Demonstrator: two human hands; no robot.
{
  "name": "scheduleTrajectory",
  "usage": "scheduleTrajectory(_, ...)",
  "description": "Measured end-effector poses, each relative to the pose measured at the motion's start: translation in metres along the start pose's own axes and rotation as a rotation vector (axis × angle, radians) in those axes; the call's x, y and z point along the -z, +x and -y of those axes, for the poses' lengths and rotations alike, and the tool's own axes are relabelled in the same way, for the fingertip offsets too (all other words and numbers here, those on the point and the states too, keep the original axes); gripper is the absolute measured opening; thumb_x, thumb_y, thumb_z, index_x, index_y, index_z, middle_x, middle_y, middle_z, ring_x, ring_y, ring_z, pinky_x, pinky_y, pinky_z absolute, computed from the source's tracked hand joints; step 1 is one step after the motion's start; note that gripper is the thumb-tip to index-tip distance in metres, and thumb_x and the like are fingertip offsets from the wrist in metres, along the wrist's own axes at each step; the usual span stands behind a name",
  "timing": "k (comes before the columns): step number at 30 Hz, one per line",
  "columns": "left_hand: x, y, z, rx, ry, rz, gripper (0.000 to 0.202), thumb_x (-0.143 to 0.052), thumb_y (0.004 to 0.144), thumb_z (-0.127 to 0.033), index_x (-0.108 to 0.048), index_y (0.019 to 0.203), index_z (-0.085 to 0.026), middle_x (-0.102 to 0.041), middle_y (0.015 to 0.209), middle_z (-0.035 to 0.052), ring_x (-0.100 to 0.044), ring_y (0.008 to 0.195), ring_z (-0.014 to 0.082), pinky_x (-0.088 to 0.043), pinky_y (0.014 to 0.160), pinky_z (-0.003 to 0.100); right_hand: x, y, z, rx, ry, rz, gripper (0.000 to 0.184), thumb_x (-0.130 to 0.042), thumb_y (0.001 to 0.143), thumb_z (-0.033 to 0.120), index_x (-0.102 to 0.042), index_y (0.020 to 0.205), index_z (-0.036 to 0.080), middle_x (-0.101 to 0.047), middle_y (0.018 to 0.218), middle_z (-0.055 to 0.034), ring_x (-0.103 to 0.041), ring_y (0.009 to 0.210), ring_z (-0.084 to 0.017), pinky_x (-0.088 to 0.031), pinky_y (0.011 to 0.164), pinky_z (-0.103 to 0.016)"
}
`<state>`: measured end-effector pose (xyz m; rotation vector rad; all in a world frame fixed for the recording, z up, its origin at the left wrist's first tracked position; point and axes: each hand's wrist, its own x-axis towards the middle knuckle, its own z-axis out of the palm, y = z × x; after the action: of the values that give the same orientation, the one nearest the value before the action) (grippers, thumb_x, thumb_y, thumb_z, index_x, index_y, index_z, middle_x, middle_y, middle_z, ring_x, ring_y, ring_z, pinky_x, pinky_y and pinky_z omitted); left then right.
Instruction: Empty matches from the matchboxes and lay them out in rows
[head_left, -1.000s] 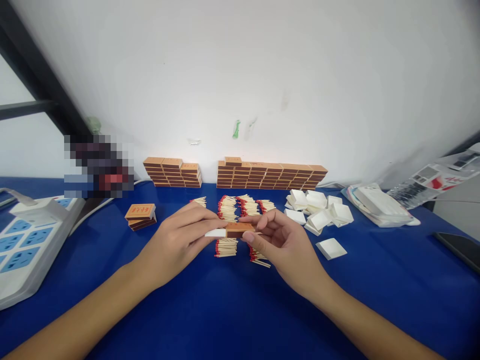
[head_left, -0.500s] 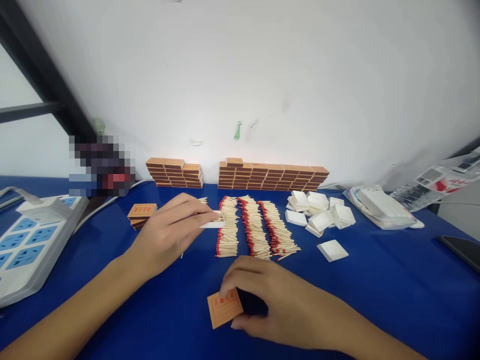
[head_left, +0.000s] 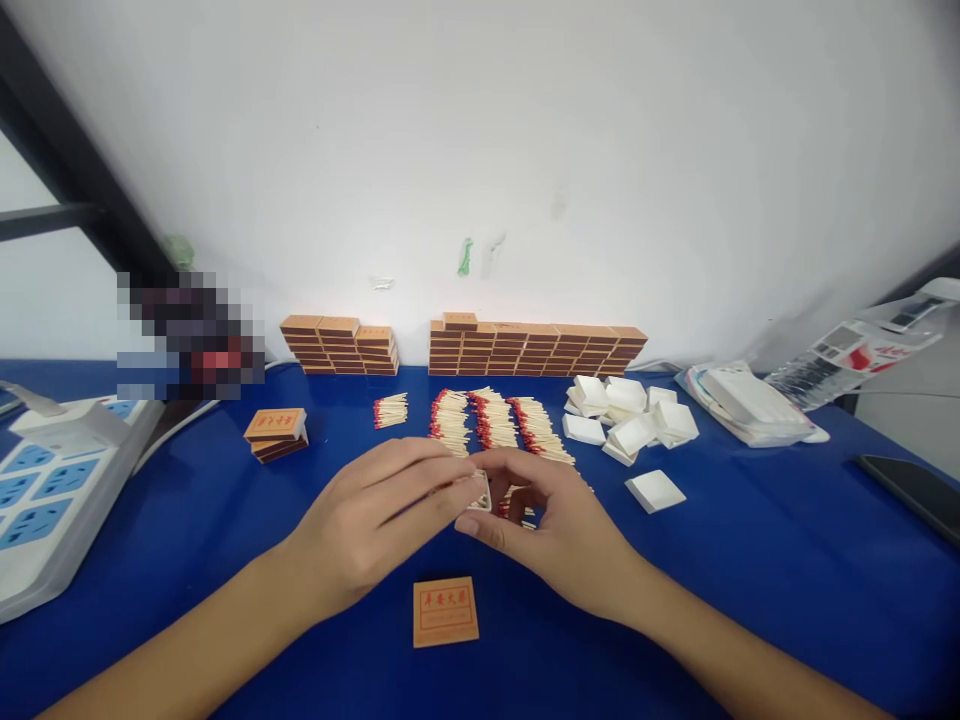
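Note:
Both hands meet around a small white matchbox tray with matchsticks in it, mostly hidden by fingers. My left hand is closed over the tray from the left. From the right, my right hand holds the tray's end between thumb and fingers. Below them an orange matchbox cover with red print lies flat on the blue table. Just beyond the hands are three rows of red-tipped matches, partly covered by my right hand. A smaller bunch of matches lies left of the rows.
Stacked matchboxes line the wall, with a shorter stack to their left. Two or so matchboxes sit at left, near a power strip. White trays are heaped at right, beside plastic packaging and a phone.
My right hand has let go of the orange cover and moved up to the tray. My left hand has brought the tray right and down, uncovering the small match bunch.

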<state>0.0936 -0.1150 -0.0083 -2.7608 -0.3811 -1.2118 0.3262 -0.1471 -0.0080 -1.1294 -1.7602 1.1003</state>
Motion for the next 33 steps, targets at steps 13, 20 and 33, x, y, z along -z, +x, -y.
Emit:
scheduleTrajectory(13, 0.000, 0.006, 0.007, 0.287, 0.010, -0.120, 0.017, -0.076, 0.097, -0.015, -0.074, 0.114, -0.018, -0.080, 0.103, 0.0057, -0.075, 0.094, 0.0178, -0.062, 0.088, 0.034, 0.008, 0.003, -0.015, 0.012, -0.107, -0.208, 0.047, -0.087, 0.084, 0.056, -0.077, 0.119, 0.027, -0.073, 0.083, -0.0022, -0.065, 0.066, -0.019, -0.057, 0.060, -0.034)
scheduleTrajectory(20, -0.006, 0.007, 0.001, 0.314, -0.090, -0.177, 0.013, -0.082, 0.092, -0.015, -0.076, 0.102, -0.020, -0.079, 0.093, 0.0009, -0.073, 0.086, 0.0145, -0.061, 0.083, 0.031, 0.005, 0.001, -0.018, 0.059, -0.140, -0.200, 0.047, -0.087, 0.085, 0.055, -0.077, 0.122, 0.027, -0.074, 0.088, -0.0034, -0.066, 0.068, -0.019, -0.056, 0.061, -0.034)
scheduleTrajectory(33, 0.005, 0.009, -0.002, -0.019, 0.196, 0.081, 0.037, -0.074, 0.098, -0.013, -0.068, 0.134, -0.010, -0.077, 0.127, 0.0165, -0.071, 0.122, 0.0305, -0.063, 0.102, 0.049, 0.011, 0.003, -0.012, 0.105, -0.173, -0.063, 0.040, -0.079, 0.096, 0.049, -0.074, 0.130, 0.028, -0.076, 0.088, -0.0005, -0.065, 0.073, -0.017, -0.056, 0.066, -0.030)
